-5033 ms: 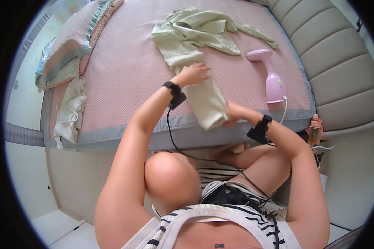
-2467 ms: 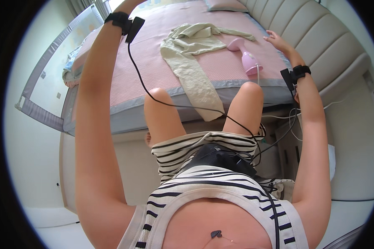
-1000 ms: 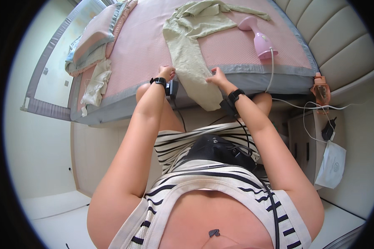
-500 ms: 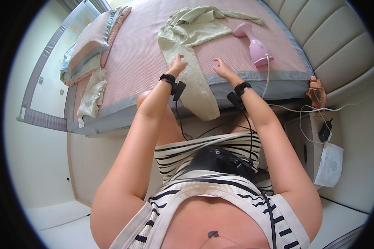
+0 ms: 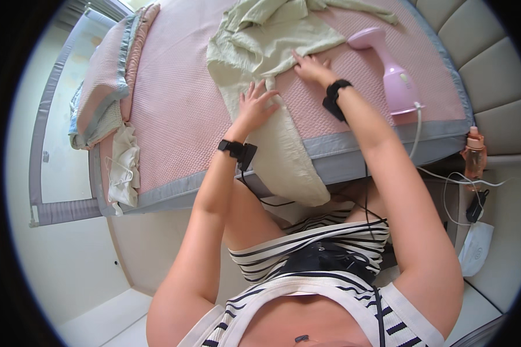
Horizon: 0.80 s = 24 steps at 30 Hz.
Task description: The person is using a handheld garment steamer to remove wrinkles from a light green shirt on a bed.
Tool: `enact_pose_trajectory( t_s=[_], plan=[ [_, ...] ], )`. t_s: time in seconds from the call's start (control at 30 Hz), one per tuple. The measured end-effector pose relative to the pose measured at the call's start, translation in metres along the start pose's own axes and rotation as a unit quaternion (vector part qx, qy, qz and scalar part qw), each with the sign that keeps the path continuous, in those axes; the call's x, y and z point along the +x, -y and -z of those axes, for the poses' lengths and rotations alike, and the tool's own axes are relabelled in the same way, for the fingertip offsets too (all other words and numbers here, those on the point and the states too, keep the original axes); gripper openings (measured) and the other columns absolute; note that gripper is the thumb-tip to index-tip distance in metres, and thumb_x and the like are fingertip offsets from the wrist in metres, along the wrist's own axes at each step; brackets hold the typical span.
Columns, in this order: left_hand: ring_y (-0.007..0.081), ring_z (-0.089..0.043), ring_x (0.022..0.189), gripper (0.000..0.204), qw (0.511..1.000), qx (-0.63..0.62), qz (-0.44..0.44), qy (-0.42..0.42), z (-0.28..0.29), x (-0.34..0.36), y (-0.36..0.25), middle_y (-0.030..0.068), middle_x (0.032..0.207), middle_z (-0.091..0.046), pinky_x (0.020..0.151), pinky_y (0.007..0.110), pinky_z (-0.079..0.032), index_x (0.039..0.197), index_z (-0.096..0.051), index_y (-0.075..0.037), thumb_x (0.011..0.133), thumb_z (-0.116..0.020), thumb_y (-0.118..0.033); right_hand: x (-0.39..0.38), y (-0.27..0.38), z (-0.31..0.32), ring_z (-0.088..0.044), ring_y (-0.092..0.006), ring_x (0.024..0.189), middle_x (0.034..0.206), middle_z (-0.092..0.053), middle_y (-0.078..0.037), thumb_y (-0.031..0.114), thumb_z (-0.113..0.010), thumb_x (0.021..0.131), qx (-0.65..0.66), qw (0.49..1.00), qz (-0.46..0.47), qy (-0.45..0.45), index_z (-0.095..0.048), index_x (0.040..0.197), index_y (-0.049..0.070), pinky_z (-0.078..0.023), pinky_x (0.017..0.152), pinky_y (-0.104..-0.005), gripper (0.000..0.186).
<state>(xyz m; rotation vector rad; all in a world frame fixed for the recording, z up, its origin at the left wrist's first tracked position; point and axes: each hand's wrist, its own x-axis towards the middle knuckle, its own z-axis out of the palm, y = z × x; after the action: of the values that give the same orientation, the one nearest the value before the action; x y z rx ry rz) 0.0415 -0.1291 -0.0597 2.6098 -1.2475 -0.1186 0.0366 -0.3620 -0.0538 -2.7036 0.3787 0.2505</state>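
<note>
A pale green garment (image 5: 272,49) lies rumpled on the bed, and one long tapering part of it hangs over the bed's front edge toward my knees. My left hand (image 5: 257,109) is open, its fingers spread over that long part. My right hand (image 5: 314,68) is open too, its index finger reaching to the garment's lower edge and the other fingers apart. To the right of it a pink handheld appliance (image 5: 392,75), shaped like a garment steamer, lies on its side with a white cord running off the bed.
The bed's pink quilted cover (image 5: 173,104) has a grey-blue border. Folded bedding (image 5: 101,87) and a white cloth (image 5: 123,168) lie at the left, by a mesh bed rail (image 5: 63,211). An orange bottle (image 5: 474,156), a black adapter (image 5: 476,206) and a white pouch (image 5: 476,248) are at the right.
Both hands have moved onto or close to the garment, and their fingers have spread. The view has shifted, so the bed's front edge sits lower; the garment stays in place.
</note>
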Motion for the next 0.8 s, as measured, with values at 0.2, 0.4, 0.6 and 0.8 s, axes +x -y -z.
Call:
enact_pose_trajectory(
  t_s=[0.2, 0.4, 0.6, 0.8],
  plan=[
    [0.0346, -0.011, 0.131, 0.054, 1.000, -0.008, 0.006, 0.013, 0.000, -0.013, 0.005, 0.0105, 0.141, -0.019, 0.098, 0.059, -0.012, 0.132, -0.032, -0.029, 0.082, -0.052, -0.038, 0.051, 0.001, 0.011, -0.027, -0.0335, 0.125, 0.135, -0.031, -0.015, 0.031, -0.029, 0.086, -0.039, 0.999, 0.017, -0.004, -0.015, 0.137, 0.024, -0.006, 0.092, -0.0688, 0.054],
    [0.0363, -0.002, 0.131, 0.065, 0.998, 0.066, -0.005, -0.004, -0.013, -0.002, -0.014, 0.0135, 0.143, -0.011, 0.096, 0.064, -0.003, 0.135, -0.024, -0.025, 0.081, -0.037, -0.058, 0.095, -0.022, 0.023, -0.030, -0.0337, 0.124, 0.132, -0.035, -0.016, 0.030, -0.027, 0.086, -0.069, 0.996, 0.056, 0.005, -0.016, 0.137, 0.027, -0.016, 0.093, -0.0645, 0.052],
    [0.0388, -0.006, 0.130, 0.063, 0.998, 0.055, 0.009, -0.031, -0.024, 0.024, -0.057, 0.0148, 0.141, -0.015, 0.095, 0.064, -0.007, 0.133, -0.030, -0.023, 0.081, -0.038, -0.058, 0.109, -0.041, 0.052, -0.032, -0.0340, 0.122, 0.132, -0.035, -0.016, 0.026, -0.026, 0.089, -0.064, 0.997, 0.007, -0.044, -0.034, 0.130, 0.012, -0.021, 0.099, -0.0511, 0.044],
    [0.0318, -0.023, 0.127, 0.057, 0.993, 0.074, -0.001, -0.091, 0.024, 0.100, 0.019, 0.0125, 0.136, -0.029, 0.096, 0.060, -0.021, 0.126, -0.040, -0.026, 0.077, -0.048, -0.056, 0.148, -0.067, 0.048, -0.035, -0.0327, 0.119, 0.126, -0.041, -0.019, 0.028, -0.031, 0.089, 0.034, 0.994, 0.063, -0.083, -0.037, 0.126, 0.005, -0.027, 0.099, -0.0427, 0.044]
  ],
)
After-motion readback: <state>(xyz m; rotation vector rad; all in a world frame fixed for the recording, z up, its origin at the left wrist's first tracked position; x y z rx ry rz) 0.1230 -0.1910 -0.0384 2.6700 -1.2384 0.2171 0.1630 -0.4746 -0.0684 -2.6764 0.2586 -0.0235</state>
